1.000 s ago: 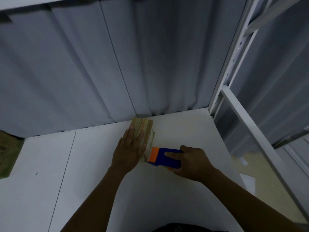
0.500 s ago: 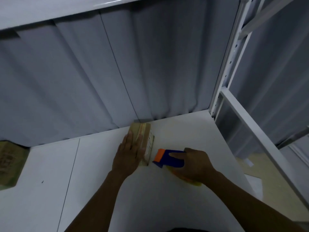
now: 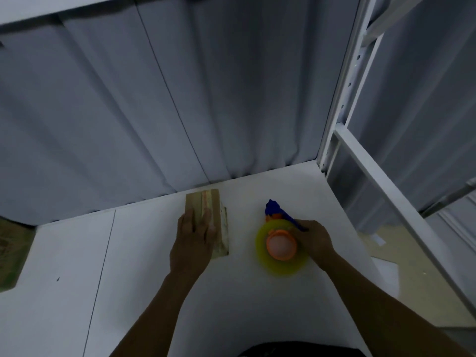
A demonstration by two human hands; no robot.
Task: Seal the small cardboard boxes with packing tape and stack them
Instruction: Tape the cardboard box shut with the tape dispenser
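A small brown cardboard box [image 3: 206,207] lies on the white shelf board [image 3: 128,266], with a strip of tape along its top. My left hand [image 3: 192,243] rests flat on the box's near end, fingers spread over it. To the right, my right hand [image 3: 313,240] grips the blue handle of a tape dispenser [image 3: 279,240]. The dispenser has an orange hub and a yellowish roll of tape, and it lies on its side, a hand's width clear of the box.
Another cardboard box [image 3: 11,253] sits at the far left edge of the shelf. Grey curtain fabric [image 3: 180,99] hangs behind the shelf. A white metal rack post [image 3: 342,99] and a slanted rail [image 3: 386,189] bound the right side. Cardboard sheets lie on the floor at right.
My right hand has pulled the tape dispenser away from the box's side, moved it right and turned it so the roll faces up. My left hand stays on the box.
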